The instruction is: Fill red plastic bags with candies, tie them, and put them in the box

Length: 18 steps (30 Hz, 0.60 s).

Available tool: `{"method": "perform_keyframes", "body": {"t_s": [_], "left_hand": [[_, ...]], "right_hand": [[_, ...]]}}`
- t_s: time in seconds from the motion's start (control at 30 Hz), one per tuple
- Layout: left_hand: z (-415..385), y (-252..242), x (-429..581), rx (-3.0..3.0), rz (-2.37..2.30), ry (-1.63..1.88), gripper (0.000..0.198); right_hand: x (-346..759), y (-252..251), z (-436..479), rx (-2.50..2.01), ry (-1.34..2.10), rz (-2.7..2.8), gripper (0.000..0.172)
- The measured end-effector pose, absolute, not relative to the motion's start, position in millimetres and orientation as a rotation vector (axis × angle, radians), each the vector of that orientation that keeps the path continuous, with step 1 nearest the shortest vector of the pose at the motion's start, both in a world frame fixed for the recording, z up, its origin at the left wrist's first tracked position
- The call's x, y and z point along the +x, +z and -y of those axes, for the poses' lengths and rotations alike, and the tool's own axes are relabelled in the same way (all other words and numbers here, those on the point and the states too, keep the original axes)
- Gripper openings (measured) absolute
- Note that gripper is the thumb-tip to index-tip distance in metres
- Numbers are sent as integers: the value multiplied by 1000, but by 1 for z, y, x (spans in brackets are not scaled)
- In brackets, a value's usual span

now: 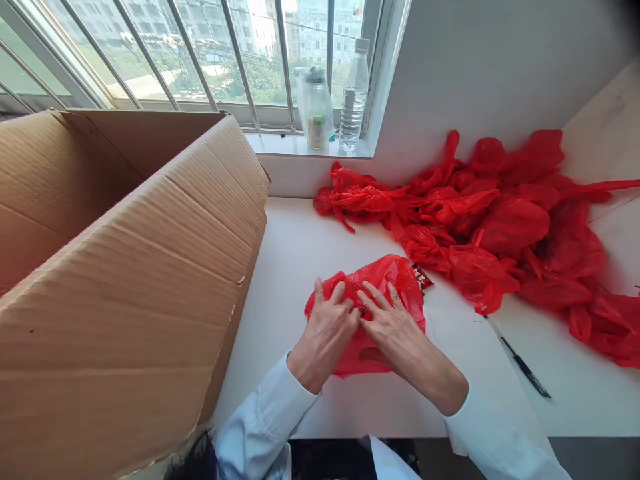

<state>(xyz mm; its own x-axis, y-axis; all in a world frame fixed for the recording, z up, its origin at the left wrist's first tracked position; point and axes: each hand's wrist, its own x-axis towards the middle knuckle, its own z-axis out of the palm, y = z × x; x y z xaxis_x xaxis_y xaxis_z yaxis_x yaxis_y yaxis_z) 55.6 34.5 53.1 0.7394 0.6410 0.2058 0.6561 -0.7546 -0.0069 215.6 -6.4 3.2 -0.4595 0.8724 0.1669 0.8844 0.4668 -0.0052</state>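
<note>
A red plastic bag point(400, 273) lies crumpled on the white table, under both hands. My left hand point(330, 327) is on its left part, with some fingers curled into the plastic and others pointing forward. My right hand point(390, 327) rests on the middle of the bag, its fingers spread and stretched out. The two hands nearly meet, and a small dark spot shows between them. From beneath the bag's right edge sticks out a dark red printed packet point(423, 277). What else is under the bag is hidden.
A large open cardboard box point(150, 287) stands at the left. Many red plastic bags point(510, 220) are heaped along the wall at the right. Nearer me lies a black-handled knife point(525, 370). A water bottle point(354, 97) and a bagged jar point(316, 113) stand on the windowsill.
</note>
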Motion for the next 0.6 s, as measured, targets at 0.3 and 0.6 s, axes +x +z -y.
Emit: {"method": "perform_keyframes", "body": {"t_s": [0.3,0.6], "left_hand": [[-35,16,1,-2688,1518,-199,34],[-35,42,31,-2833,1105,-424,22]], "right_hand": [[243,23,10,-1564,214,2618,30],[216,28,-8,-1423,60,2403,26]]}}
